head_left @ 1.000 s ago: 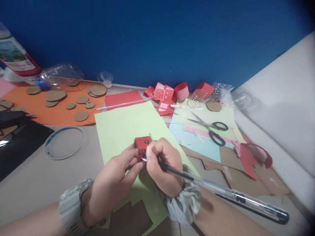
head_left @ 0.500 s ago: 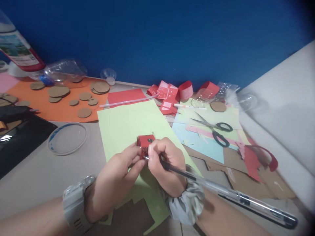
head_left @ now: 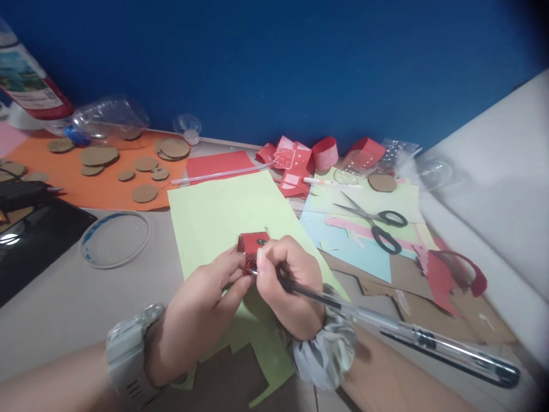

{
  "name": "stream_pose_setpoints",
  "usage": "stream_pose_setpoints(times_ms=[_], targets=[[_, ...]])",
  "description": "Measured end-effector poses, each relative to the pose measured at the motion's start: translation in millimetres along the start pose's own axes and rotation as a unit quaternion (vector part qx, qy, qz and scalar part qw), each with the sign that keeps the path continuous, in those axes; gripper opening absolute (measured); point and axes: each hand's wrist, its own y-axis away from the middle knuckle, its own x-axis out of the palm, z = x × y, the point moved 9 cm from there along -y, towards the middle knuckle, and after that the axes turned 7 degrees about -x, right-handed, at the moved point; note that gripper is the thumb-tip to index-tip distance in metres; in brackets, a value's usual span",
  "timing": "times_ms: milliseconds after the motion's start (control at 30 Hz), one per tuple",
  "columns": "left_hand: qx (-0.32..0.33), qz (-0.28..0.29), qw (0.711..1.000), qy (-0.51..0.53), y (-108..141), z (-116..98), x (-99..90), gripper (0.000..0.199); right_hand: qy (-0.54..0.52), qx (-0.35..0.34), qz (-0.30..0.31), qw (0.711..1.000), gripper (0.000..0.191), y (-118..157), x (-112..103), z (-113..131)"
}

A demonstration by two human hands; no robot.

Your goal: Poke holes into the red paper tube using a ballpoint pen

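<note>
A small red paper box (head_left: 252, 239) with black checks on its front and a dark round spot on top is pinched at its left side by my left hand (head_left: 206, 306). My right hand (head_left: 291, 283) grips a clear-barrelled pen (head_left: 386, 323), whose tip touches the lower front of the box. The pen's barrel reaches back over my right wrist. Beneath both hands lies a light green paper sheet (head_left: 223, 209) with a jagged cut lower edge. My right fingers cover part of the box.
Scissors (head_left: 369, 217) lie on coloured paper at the right, near cardboard pieces (head_left: 463, 317). Red paper cut-outs (head_left: 295, 166) line the blue wall. An orange sheet (head_left: 90, 191) carries several cardboard discs. At the left are a tape ring (head_left: 115, 264), a plastic bottle (head_left: 109, 120) and a black panel (head_left: 43, 240).
The view has shifted slightly. Both hands keep their hold, and the pen tip stays at the box's lower front with hardly any movement.
</note>
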Motion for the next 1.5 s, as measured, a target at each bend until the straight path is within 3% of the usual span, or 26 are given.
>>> stream_pose_setpoints(times_ms=[1067, 1500], targets=[[0.006, 0.000, 1.000, 0.008, -3.0, -0.5, 0.0, 0.012, 0.003, 0.015, -0.008, 1.000, 0.025, -1.5, -1.1, 0.0], [-0.017, 0.016, 0.999, -0.029, -4.2, 4.5, 3.6, 0.012, 0.010, -0.009, -0.004, 1.000, 0.026, -1.5, -3.4, 3.6]])
